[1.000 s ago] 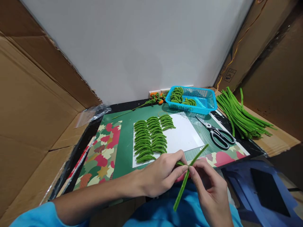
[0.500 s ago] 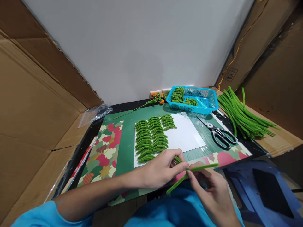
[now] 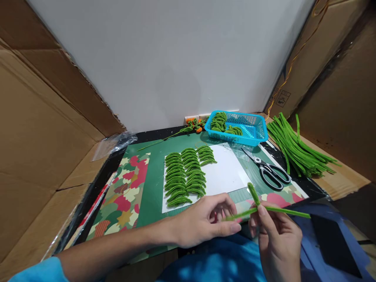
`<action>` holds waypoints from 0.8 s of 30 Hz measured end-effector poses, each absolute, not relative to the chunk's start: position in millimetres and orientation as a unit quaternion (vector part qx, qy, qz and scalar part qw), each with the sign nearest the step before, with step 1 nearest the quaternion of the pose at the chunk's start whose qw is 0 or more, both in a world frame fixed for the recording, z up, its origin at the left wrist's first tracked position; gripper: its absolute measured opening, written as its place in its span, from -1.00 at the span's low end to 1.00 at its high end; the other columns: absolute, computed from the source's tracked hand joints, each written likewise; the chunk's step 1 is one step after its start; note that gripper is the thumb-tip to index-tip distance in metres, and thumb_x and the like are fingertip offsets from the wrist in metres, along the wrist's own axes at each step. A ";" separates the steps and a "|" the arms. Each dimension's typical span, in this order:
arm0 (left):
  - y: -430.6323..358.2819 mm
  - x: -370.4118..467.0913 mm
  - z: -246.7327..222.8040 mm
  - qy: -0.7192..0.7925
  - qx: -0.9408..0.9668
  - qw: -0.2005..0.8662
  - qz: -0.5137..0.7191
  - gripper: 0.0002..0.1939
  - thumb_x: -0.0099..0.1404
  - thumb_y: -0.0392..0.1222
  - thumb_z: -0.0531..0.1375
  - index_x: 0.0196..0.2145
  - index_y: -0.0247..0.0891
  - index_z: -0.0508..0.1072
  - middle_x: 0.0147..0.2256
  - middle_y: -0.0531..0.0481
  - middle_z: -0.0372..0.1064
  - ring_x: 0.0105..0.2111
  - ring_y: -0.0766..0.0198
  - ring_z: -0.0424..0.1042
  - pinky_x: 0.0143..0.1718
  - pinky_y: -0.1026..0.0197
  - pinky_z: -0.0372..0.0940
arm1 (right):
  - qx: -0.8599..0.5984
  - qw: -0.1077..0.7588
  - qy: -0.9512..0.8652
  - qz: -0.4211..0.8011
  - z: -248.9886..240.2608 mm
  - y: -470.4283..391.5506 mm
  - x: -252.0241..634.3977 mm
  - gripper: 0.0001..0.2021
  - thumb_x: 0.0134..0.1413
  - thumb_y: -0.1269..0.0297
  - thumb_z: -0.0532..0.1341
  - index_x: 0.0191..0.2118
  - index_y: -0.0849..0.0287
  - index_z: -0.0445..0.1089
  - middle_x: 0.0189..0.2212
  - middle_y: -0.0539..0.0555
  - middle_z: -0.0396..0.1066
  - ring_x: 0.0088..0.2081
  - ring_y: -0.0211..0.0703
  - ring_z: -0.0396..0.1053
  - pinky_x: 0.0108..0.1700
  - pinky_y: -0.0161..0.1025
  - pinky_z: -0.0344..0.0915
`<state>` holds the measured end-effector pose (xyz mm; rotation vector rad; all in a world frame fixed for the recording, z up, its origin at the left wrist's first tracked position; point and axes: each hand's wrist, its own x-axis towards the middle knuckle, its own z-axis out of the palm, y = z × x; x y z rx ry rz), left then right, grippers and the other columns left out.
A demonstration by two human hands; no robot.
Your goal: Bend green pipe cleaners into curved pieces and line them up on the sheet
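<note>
Head view: my right hand pinches the green stems where they cross, above the surface's near edge. Left hand part-open, fingers curled beside one stem end; can't tell if they touch. Paper with leaf rows lies beyond, scissors to its right.

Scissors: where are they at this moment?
In the head view, the scissors lie on the right, between the white sheet and the bundle of green stems, just nearer than the blue basket.

No wording legible; a small printed handling symbol observed on the cardboard at right, detail unclear.
</note>
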<state>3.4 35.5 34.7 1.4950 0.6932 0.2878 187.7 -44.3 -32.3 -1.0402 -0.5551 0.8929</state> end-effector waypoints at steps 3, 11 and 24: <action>34.0 3.2 35.6 0.307 0.657 0.680 0.103 -0.58 0.42 0.17 0.37 -0.22 -0.26 0.45 -0.42 0.12 0.33 -0.45 0.37 0.25 -0.43 0.33 0.13 | -0.471 0.742 -0.250 0.407 -31.3 -42.9 186.4 -0.74 0.15 0.13 0.54 -0.29 0.23 0.60 -0.64 -0.01 0.45 -0.63 -0.21 0.39 -0.61 -0.34 0.39; 40.8 3.3 34.6 0.360 0.581 0.699 0.212 -0.46 0.42 0.28 0.31 -0.41 -0.27 0.41 -0.56 0.11 0.31 -0.60 0.40 0.23 -0.56 0.34 0.17 | -0.434 0.680 -0.217 0.550 -28.4 -48.2 183.4 -0.72 0.13 0.09 0.54 -0.24 0.22 0.63 -0.53 0.03 0.50 -0.63 -0.25 0.37 -0.68 -0.37 0.31; 35.6 7.0 22.6 0.345 0.579 0.702 0.232 -0.51 0.54 0.21 0.24 -0.26 -0.34 0.53 -0.54 0.04 0.47 -0.65 0.42 0.35 -0.63 0.39 0.16 | -0.442 0.672 -0.304 0.510 -41.4 -46.5 174.7 -0.74 0.22 0.09 0.48 -0.29 0.22 0.61 -0.54 0.02 0.48 -0.68 -0.27 0.34 -0.70 -0.36 0.28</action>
